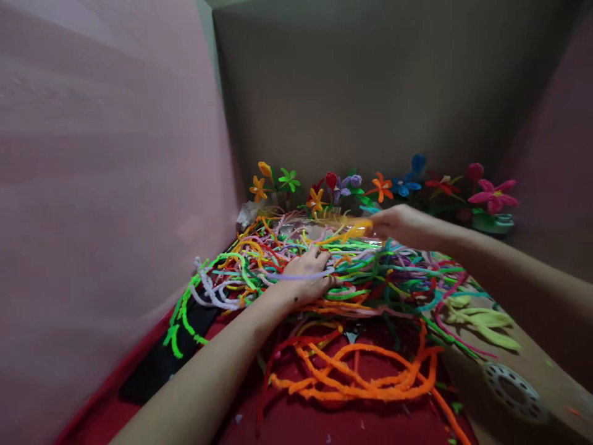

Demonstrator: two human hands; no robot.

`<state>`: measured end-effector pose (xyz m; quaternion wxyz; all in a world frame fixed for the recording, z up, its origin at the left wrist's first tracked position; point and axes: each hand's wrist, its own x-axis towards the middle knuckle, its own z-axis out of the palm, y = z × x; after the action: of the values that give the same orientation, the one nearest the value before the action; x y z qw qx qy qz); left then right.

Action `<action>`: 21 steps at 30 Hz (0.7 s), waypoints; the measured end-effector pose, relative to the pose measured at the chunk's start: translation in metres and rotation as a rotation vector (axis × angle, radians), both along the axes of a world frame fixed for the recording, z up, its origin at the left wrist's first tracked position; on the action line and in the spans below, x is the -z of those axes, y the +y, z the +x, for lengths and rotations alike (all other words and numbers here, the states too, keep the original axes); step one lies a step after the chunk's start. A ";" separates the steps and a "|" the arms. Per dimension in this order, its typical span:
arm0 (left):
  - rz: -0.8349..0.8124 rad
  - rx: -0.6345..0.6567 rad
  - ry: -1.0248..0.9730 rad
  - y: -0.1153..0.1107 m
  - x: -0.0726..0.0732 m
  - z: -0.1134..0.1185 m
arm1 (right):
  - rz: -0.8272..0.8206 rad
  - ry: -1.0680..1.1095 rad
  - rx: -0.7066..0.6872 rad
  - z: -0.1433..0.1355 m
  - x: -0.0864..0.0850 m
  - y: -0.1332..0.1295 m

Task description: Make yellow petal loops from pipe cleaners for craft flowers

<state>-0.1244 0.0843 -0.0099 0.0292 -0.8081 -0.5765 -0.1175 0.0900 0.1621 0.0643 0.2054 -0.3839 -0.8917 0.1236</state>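
A big tangled heap of colourful pipe cleaners (352, 296) covers the far half of the red table. My left hand (310, 272) rests on the heap with its fingers apart, some tips sunk among the strands. One lavender strand (301, 275) lies across the back of that hand. My right hand (393, 221) is closed at the back of the heap, gripping a bundle of yellow-orange pipe cleaners (356, 228), slightly blurred. Clear plastic wrap (296, 228) shows beside and below the bundle. Bright orange pipe cleaners (343, 389) lie looped nearer to me.
Pipe-cleaner flowers (382, 187) of several colours stand along the back wall. At the right lie yellow-green pipe-cleaner leaves (486, 324) and a white disc with holes (514, 392). A black object (162, 364) lies on the left of the red table surface (287, 426).
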 end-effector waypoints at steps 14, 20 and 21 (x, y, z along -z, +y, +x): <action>-0.050 -0.008 -0.040 0.006 -0.007 -0.001 | -0.152 1.297 -0.036 0.005 -0.064 -0.016; 0.169 0.066 -0.082 0.008 -0.018 -0.003 | -0.247 1.438 -0.039 0.002 -0.076 -0.043; 0.200 0.087 -0.073 0.006 -0.023 -0.005 | -0.289 1.441 -0.030 0.002 -0.077 -0.045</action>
<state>-0.1292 0.0906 0.0130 0.0836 -0.8205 -0.5271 -0.2048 0.0921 0.1168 0.1416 0.6864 -0.2182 -0.5154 0.4643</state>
